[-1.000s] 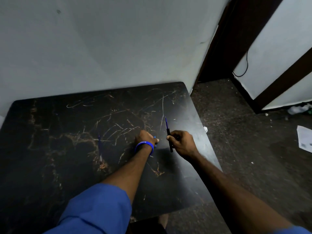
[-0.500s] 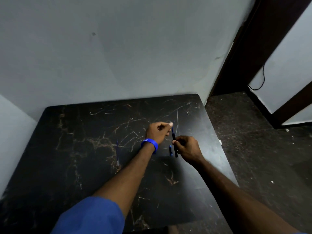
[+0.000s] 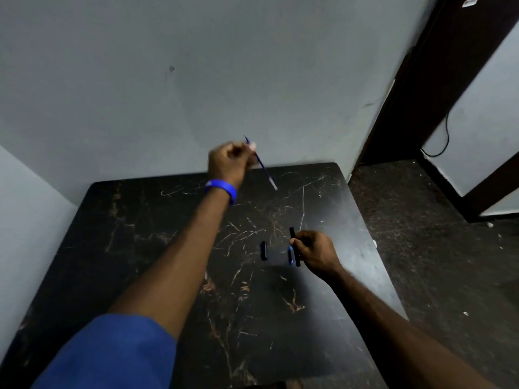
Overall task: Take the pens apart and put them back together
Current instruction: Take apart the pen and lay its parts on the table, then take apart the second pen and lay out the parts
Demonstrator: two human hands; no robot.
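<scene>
My left hand [image 3: 229, 161], with a blue wristband, is raised above the far part of the table and pinches a thin blue ink refill [image 3: 262, 165] that slants down to the right. My right hand [image 3: 314, 249] stays low over the table [image 3: 140, 248] and grips a black pen barrel [image 3: 294, 242], held nearly upright. Beside the barrel, a small blue pen piece [image 3: 291, 255] lies on the table just left of my right hand. A short black pen piece [image 3: 263, 250] lies a little farther left.
The table is black with brown and white scratch-like veins, pushed into a corner of grey walls. Its right edge drops to a dark speckled floor [image 3: 435, 262]. A dark door frame [image 3: 415, 80] and a hanging cable stand at the right.
My left hand has drawn the blue refill out of the barrel and lifted it up and away. The right hand stays put with the barrel. The camera view has shifted upward.
</scene>
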